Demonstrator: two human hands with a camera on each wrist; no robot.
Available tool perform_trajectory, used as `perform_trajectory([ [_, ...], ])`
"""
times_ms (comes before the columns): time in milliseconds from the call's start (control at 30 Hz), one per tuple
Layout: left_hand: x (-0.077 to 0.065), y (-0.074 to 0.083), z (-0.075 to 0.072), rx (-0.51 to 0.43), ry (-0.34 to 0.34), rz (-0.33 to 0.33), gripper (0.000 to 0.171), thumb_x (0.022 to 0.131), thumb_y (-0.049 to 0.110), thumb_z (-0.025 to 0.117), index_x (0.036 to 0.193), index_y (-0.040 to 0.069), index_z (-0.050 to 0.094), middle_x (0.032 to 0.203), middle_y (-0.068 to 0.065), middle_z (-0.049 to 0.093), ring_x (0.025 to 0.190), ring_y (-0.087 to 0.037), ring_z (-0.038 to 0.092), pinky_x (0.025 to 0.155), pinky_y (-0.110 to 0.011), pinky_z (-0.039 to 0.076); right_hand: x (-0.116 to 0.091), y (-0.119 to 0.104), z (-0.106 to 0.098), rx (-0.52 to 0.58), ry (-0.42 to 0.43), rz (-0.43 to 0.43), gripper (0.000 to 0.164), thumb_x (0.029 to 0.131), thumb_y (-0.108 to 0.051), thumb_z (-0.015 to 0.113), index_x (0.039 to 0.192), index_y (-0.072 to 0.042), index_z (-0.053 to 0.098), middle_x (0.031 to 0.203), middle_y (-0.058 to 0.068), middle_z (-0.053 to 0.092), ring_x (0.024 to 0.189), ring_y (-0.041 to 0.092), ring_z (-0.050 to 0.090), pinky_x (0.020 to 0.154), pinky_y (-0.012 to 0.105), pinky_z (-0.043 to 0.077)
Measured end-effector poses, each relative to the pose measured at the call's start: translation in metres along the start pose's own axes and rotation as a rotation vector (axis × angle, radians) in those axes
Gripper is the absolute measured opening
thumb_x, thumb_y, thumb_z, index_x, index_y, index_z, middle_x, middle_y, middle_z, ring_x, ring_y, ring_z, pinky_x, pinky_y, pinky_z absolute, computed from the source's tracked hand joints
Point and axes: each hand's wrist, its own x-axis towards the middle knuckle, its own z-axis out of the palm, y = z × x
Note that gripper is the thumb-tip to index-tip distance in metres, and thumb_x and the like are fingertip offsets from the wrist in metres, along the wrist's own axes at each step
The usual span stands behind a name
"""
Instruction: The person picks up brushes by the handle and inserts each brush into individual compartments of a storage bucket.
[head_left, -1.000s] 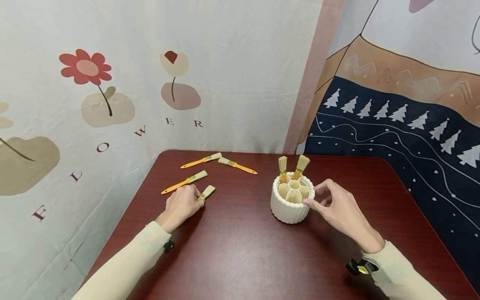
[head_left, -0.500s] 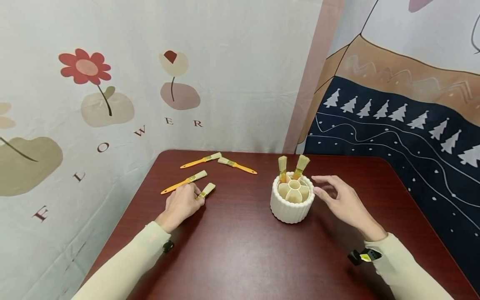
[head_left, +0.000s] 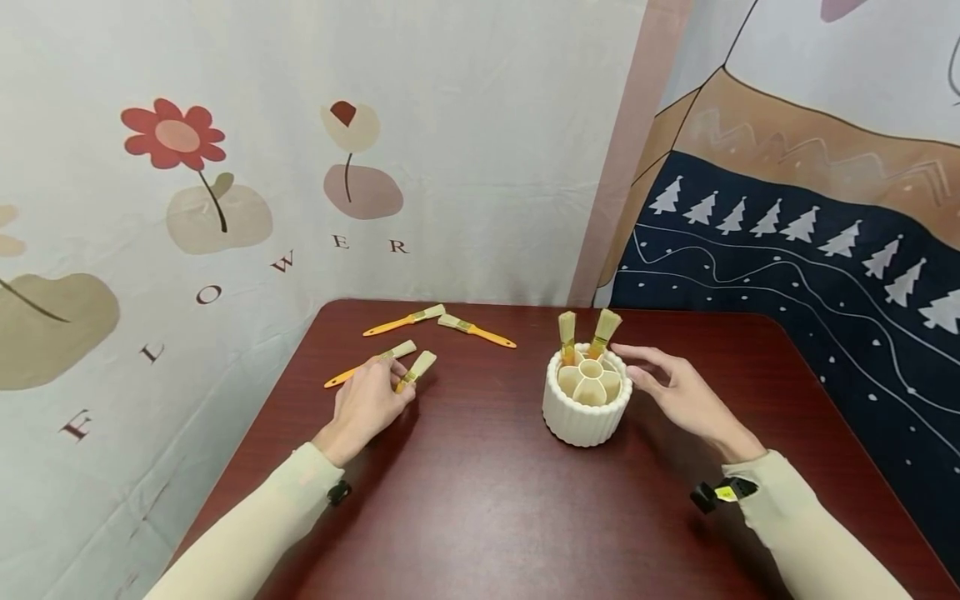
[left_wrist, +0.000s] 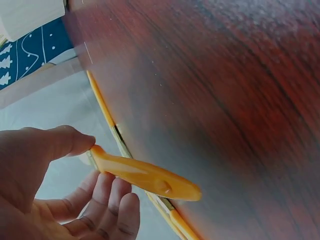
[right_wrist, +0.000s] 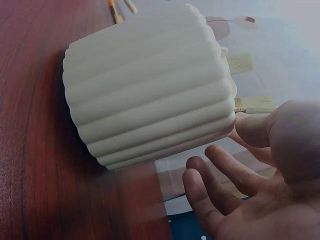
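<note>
In the head view my left hand (head_left: 369,410) pinches a paintbrush (head_left: 418,368) with a flat pale bristle head. The left wrist view shows its yellow handle (left_wrist: 147,176) between thumb and fingers, lifted off the table. At the right, a cream fluted brush holder (head_left: 581,421) stands upright with petal-shaped compartments. Two paintbrushes (head_left: 604,333) stand in its back compartments, bristles up. My right hand (head_left: 688,398) is at the holder's right side, thumb and index finger touching the rim. In the right wrist view, the other fingers (right_wrist: 200,192) hang loosely below the holder (right_wrist: 150,85).
Another yellow-handled paintbrush (head_left: 342,377) lies just behind my left hand, partly covered by it. Farther back lie two more, one angled left (head_left: 388,327) and one angled right (head_left: 491,337). The dark red table (head_left: 480,500) ends at a printed cloth backdrop (head_left: 487,167).
My left hand has raised the paintbrush slightly, its bristles now tilting more upward. My right hand drew back a little from the holder, then came back to its rim. The holder has stayed put.
</note>
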Motion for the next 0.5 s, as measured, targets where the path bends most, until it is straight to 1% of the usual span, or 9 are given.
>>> perform_trajectory([
  [67,-0.0007,0.0018,0.0002,-0.012,0.024,0.008,0.025,0.099,0.024,0.087,0.118,0.010,0.079,0.112,-0.010,0.081,0.096,-0.028,0.078,0.074,-0.050,0.064,0.0006,-0.0005,-0.0004,0.020,-0.020,0.019,0.055,0.120,-0.041,0.066,0.172,-0.021,0.060,0.174,0.010,0.063,0.158,0.035,0.061,0.130,0.051,0.053],
  [100,-0.0011,0.0028,0.0004,-0.018,0.034,0.011,0.025,0.098,0.023,0.086,0.118,0.010,0.080,0.113,-0.010,0.081,0.096,-0.028,0.078,0.075,-0.050,0.065,0.0007,-0.0005,-0.0006,0.030,-0.028,0.027,0.055,0.120,-0.042,0.065,0.172,-0.022,0.059,0.175,0.010,0.062,0.159,0.036,0.060,0.131,0.058,0.051],
  [133,-0.0014,0.0037,0.0006,-0.024,0.044,0.016,0.025,0.098,0.023,0.086,0.119,0.010,0.080,0.113,-0.010,0.080,0.097,-0.028,0.077,0.075,-0.050,0.065,0.0008,-0.0005,-0.0008,0.036,-0.034,0.034,0.055,0.121,-0.043,0.065,0.172,-0.023,0.059,0.175,0.010,0.062,0.159,0.035,0.060,0.131,0.061,0.050],
  [167,-0.0017,0.0047,0.0007,-0.028,0.055,0.020,0.025,0.098,0.023,0.086,0.119,0.010,0.080,0.113,-0.009,0.080,0.097,-0.027,0.077,0.076,-0.050,0.065,0.0010,-0.0001,-0.0011,0.043,-0.040,0.040,0.055,0.121,-0.043,0.065,0.172,-0.024,0.059,0.176,0.010,0.061,0.158,0.035,0.061,0.131,0.057,0.051],
  [233,-0.0021,0.0064,0.0011,-0.035,0.075,0.030,0.026,0.098,0.022,0.086,0.119,0.010,0.080,0.113,-0.008,0.080,0.096,-0.026,0.076,0.076,-0.049,0.064,0.0014,0.0008,-0.0016,0.059,-0.048,0.046,0.054,0.121,-0.042,0.065,0.172,-0.024,0.059,0.175,0.009,0.062,0.153,0.032,0.065,0.127,0.040,0.055],
  [300,-0.0024,0.0079,0.0016,-0.042,0.094,0.037,0.026,0.098,0.023,0.086,0.119,0.011,0.080,0.112,-0.008,0.080,0.094,-0.026,0.075,0.076,-0.049,0.064,0.0020,0.0016,-0.0015,0.072,-0.050,0.042,0.053,0.121,-0.041,0.065,0.171,-0.023,0.060,0.174,0.009,0.063,0.147,0.029,0.069,0.118,0.022,0.055],
  [367,-0.0024,0.0088,0.0026,-0.047,0.108,0.044,0.025,0.098,0.024,0.087,0.119,0.011,0.080,0.111,-0.008,0.079,0.094,-0.026,0.075,0.076,-0.048,0.064,0.0025,0.0021,-0.0012,0.085,-0.050,0.037,0.053,0.121,-0.040,0.066,0.171,-0.022,0.061,0.172,0.010,0.065,0.144,0.027,0.071,0.109,0.010,0.053],
  [433,-0.0026,0.0096,0.0037,-0.053,0.118,0.052,0.025,0.098,0.024,0.088,0.118,0.011,0.080,0.111,-0.008,0.080,0.094,-0.026,0.075,0.076,-0.048,0.065,0.0028,0.0025,-0.0006,0.089,-0.046,0.032,0.053,0.120,-0.039,0.067,0.170,-0.021,0.061,0.170,0.011,0.066,0.142,0.027,0.072,0.107,0.007,0.052],
  [500,-0.0028,0.0101,0.0047,-0.059,0.126,0.060,0.024,0.099,0.024,0.088,0.118,0.012,0.080,0.110,-0.009,0.079,0.094,-0.026,0.076,0.077,-0.048,0.065,0.0029,0.0027,0.0002,0.086,-0.041,0.029,0.052,0.120,-0.038,0.067,0.169,-0.020,0.062,0.169,0.011,0.067,0.142,0.028,0.071,0.106,0.008,0.052],
])
